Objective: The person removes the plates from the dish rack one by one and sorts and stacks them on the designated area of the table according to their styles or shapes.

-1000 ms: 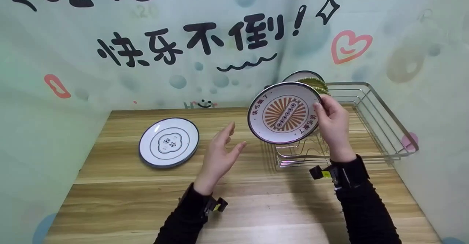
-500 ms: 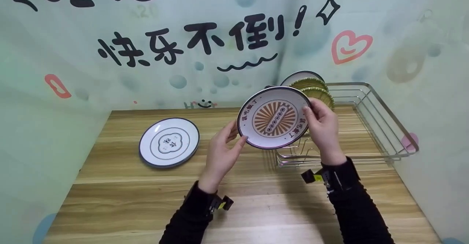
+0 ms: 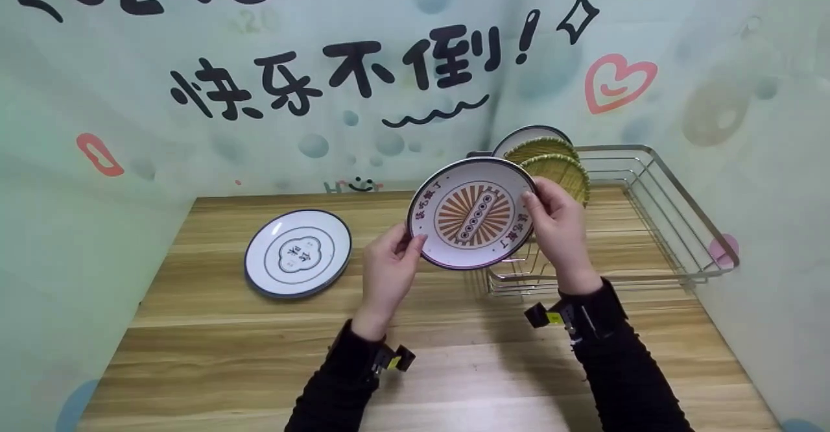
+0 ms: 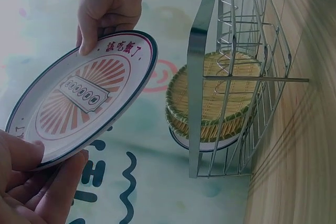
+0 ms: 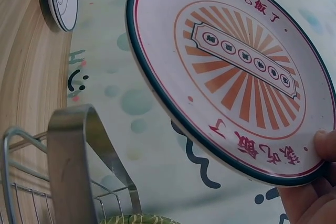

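A white plate [image 3: 472, 214] with a dark rim and an orange sunburst print is held tilted above the table, in front of the dish rack. My left hand [image 3: 391, 276] pinches its left edge, thumb on the face and fingers behind. On the opposite edge my right hand [image 3: 559, 232] grips it the same way. In the left wrist view the plate [image 4: 86, 95] hangs between both hands, beside the rack. The right wrist view shows its printed face [image 5: 236, 72] close up, with the right thumb on the rim.
A wire dish rack [image 3: 687, 224] stands at the right, with two round woven trays [image 3: 561, 176] and another white plate [image 3: 519, 139] upright at its back left. On the left of the wooden table [image 3: 259, 360] lies a white plate [image 3: 331, 266] with a dark rim. A printed cloth hangs behind.
The sunburst plate has moved left and slightly down, away from the rack, in my right hand. My left hand, empty one second ago, has taken hold of its left edge.
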Available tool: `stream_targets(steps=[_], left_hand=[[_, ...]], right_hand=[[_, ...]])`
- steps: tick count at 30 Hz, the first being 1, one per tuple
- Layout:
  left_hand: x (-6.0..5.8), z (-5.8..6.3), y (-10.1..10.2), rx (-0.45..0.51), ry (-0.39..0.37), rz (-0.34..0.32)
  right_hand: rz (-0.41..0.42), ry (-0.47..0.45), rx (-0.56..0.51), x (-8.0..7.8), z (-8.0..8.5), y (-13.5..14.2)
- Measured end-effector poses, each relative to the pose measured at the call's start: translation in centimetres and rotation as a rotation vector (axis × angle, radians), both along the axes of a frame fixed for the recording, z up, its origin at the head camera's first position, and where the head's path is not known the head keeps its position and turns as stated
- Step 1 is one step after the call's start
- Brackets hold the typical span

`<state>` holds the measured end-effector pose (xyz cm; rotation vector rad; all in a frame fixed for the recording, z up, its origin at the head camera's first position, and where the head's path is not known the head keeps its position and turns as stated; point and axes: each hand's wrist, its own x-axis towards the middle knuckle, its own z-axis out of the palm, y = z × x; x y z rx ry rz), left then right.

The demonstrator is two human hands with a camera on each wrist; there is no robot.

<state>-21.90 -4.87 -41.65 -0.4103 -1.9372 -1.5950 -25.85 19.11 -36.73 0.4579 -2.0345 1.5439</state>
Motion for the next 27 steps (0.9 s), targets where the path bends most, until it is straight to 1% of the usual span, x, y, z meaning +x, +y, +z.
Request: stream_targets(steps=[3,7,11,17,22,24,27], left_hand=[[0.0,0.0,-0.1,0.003,0.008,0.021],[0.0,-0.1,-0.2,0.038,0.024,0.02],[-0.1,-0.1,-0.3,0.085,0.044,0.028],[0.0,-0.1,-0.5,0.086,0.066,0.062],[0.2,-0.1,-0.7,0.11,0.038,0.051],[0.3,-0.1,-0.8,0.119,0.015,0.049],[0.4,-0.1,-1.0,0.12,-0.007,0.063]], right_hand=[[0.005,-0.005,-0.004,0.1,0.0,-0.1],[0.014,-0.028,-0.023,0.0,-0.1,-0.2],[0.048,-0.062,-0.042,-0.2,-0.1,-0.4],[0.111,-0.094,-0.049,-0.2,-0.3,-0.5],[0.195,-0.11,-0.037,-0.2,-0.5,-0.4],[0.216,-0.108,-0.021,-0.1,-0.7,-0.3],[0.242,-0.101,0.01,-0.1,-1.0,-0.2]])
